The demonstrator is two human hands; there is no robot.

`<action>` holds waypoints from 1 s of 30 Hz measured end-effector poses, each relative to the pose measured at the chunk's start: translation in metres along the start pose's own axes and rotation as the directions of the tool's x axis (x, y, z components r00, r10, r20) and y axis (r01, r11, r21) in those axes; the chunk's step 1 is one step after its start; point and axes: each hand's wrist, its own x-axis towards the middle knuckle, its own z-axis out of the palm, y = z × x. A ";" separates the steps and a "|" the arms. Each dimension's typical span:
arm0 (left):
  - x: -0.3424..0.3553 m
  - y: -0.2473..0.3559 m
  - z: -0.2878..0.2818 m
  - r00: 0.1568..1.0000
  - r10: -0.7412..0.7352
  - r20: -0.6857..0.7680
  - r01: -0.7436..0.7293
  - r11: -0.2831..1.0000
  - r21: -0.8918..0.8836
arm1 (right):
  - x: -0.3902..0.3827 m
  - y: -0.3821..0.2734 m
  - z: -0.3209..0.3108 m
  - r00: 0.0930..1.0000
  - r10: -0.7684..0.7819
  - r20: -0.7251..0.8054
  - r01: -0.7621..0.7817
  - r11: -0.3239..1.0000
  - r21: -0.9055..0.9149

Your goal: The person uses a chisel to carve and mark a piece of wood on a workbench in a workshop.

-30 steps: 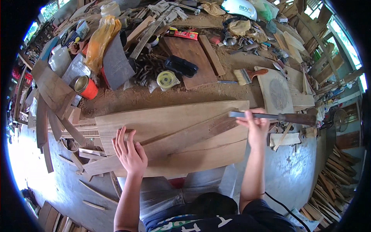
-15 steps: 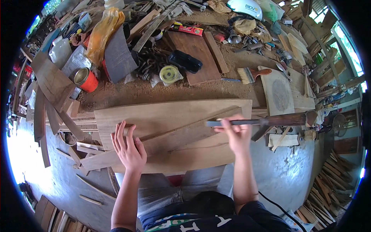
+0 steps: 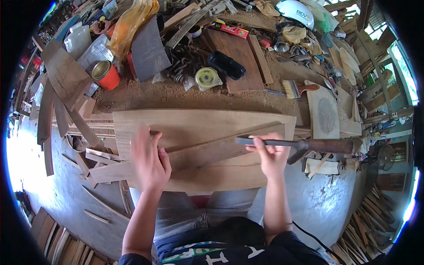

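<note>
My left hand (image 3: 152, 163) is open over the left part of a narrow dark board (image 3: 205, 150), its fingers partly blurred and thumb apart. That board lies diagonally on a wide pale plank (image 3: 203, 121) across my lap at the bench edge. My right hand (image 3: 269, 157) grips a chisel by its long flat steel blade (image 3: 287, 143), holding it level above the right part of the boards; its dark wooden handle (image 3: 335, 146) sticks out to the right.
The cluttered bench (image 3: 185, 99) holds a red can (image 3: 108, 79), tape roll (image 3: 206, 77), black case (image 3: 225, 64), paintbrush (image 3: 300, 88) and white helmet (image 3: 293, 13). Offcuts (image 3: 62, 84) hang over the left edge. Wood strips (image 3: 371, 207) are piled on the right, near a fan (image 3: 385, 157).
My right hand and the chisel have moved left and slightly down. My left hand, earlier resting spread on the boards, is now smeared by motion. The whole view has shifted slightly.
</note>
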 end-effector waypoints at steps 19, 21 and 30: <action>0.000 0.000 -0.001 1.000 -0.011 0.005 0.011 1.000 -0.002 | 0.016 -0.003 -0.034 0.995 -0.028 -0.101 0.020 0.997 -0.075; 0.000 0.002 -0.001 1.000 -0.002 0.012 0.002 1.000 -0.009 | 0.015 0.000 -0.042 0.978 0.078 -0.194 -0.068 0.996 0.060; -0.002 -0.004 0.002 1.000 -0.010 -0.015 0.009 1.000 -0.010 | 0.008 -0.002 -0.032 0.994 0.009 -0.109 -0.020 0.994 -0.106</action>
